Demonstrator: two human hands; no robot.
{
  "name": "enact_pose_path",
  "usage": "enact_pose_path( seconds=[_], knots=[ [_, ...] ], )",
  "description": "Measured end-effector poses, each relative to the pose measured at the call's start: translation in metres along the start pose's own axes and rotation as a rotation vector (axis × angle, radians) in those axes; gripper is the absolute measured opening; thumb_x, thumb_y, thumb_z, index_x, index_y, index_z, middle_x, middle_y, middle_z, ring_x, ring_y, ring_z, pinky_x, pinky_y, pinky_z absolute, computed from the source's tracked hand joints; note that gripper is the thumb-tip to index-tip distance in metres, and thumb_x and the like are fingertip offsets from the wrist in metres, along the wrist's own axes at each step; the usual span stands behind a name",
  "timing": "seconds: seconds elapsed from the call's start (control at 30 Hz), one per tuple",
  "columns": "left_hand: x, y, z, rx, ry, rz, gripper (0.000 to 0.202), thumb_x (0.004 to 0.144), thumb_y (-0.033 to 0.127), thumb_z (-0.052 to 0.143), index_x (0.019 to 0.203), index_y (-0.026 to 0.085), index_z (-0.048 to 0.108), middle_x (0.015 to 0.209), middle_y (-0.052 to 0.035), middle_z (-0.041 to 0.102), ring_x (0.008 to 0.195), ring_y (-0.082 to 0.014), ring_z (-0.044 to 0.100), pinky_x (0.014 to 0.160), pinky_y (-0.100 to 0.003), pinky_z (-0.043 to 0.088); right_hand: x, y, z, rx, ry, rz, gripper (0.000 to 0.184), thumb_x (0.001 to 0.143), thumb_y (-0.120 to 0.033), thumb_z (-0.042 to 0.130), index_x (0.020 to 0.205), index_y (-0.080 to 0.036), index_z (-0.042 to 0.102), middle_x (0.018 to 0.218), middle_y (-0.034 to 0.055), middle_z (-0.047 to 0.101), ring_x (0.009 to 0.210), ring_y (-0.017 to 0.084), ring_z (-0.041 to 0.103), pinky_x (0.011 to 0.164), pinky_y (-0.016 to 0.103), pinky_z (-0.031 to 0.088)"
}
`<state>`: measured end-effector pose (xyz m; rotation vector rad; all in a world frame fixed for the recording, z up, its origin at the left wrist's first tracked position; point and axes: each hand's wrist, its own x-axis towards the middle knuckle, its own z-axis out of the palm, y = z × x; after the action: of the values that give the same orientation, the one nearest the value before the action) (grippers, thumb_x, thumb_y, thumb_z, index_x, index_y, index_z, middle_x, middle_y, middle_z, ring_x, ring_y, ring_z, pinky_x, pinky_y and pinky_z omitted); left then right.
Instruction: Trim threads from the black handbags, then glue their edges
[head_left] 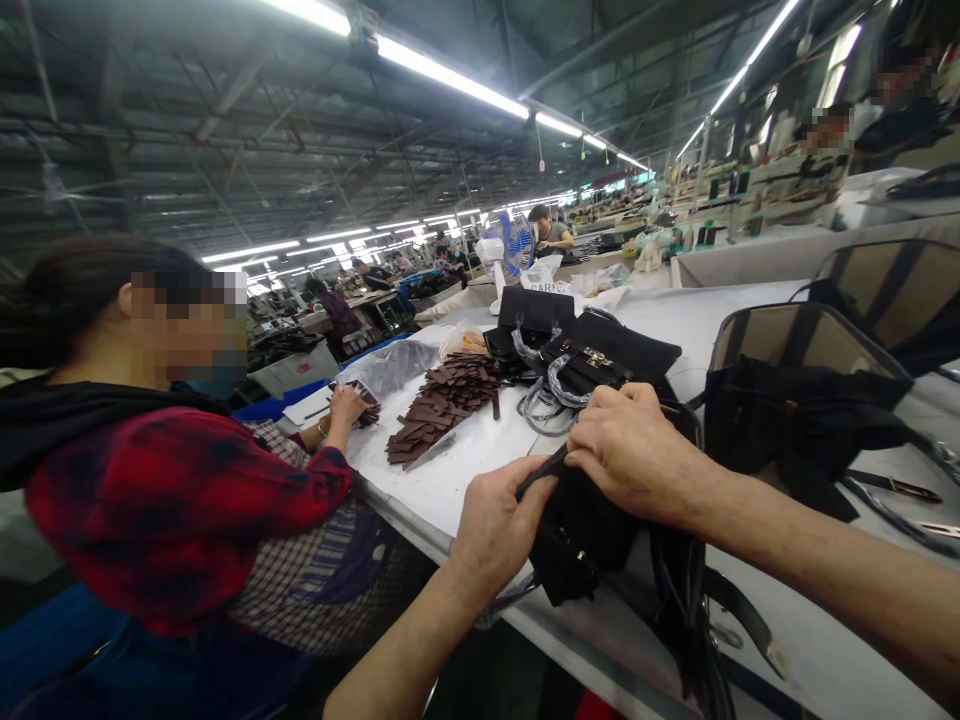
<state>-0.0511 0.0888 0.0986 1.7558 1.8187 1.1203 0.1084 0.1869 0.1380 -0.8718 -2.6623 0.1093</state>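
A black handbag (581, 540) lies at the near edge of the white worktable (465, 460). My left hand (495, 530) grips its left side, fingers closed round the bag and a thin black strap (538, 473). My right hand (634, 445) presses on the top of the bag, its fingers curled over the strap's upper end. Black straps (742, 610) trail from the bag toward me.
A co-worker in a red plaid shirt (172, 510) sits at my left, a hand (346, 405) on small brown pieces. A heap of brown leather pieces (442, 400), more black bags (600, 355), open tan-lined bags (802, 390) and a fan (514, 245) stand on the table.
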Motion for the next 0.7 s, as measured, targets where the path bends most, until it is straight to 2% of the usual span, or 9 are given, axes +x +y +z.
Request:
enact_pose_path(
  seconds=[0.2,0.37,0.7],
  knots=[
    [-0.002,-0.001,-0.001,0.017,-0.011,0.003,0.027,0.094,0.028,0.056,0.113,0.026,0.074,0.087,0.0036,0.075,0.078,-0.0147,0.066,0.073,-0.022,0.048,0.000,0.000,0.007,-0.025,0.065,0.013,0.023,0.088,-0.023,0.059,0.067,-0.019,0.067,0.079,0.0045,0.071,0.091,0.023,0.051,0.083,0.042,0.021],
    [-0.002,-0.001,0.000,0.014,-0.012,0.027,0.027,0.095,0.027,0.054,0.113,0.029,0.074,0.090,0.0047,0.076,0.080,-0.0142,0.066,0.074,-0.022,0.048,0.000,0.001,0.009,-0.028,0.058,0.015,0.024,0.087,-0.022,0.057,0.064,-0.019,0.064,0.077,0.0047,0.070,0.088,0.022,0.050,0.082,0.043,0.020],
    [-0.001,0.002,0.000,0.034,-0.038,0.052,0.028,0.096,0.026,0.051,0.110,0.027,0.075,0.091,0.0031,0.076,0.082,-0.0150,0.067,0.076,-0.022,0.047,-0.001,0.002,0.014,-0.043,0.098,-0.010,0.024,0.086,-0.021,0.056,0.062,-0.020,0.061,0.076,0.0065,0.069,0.087,0.025,0.050,0.080,0.045,0.021]
  ],
)
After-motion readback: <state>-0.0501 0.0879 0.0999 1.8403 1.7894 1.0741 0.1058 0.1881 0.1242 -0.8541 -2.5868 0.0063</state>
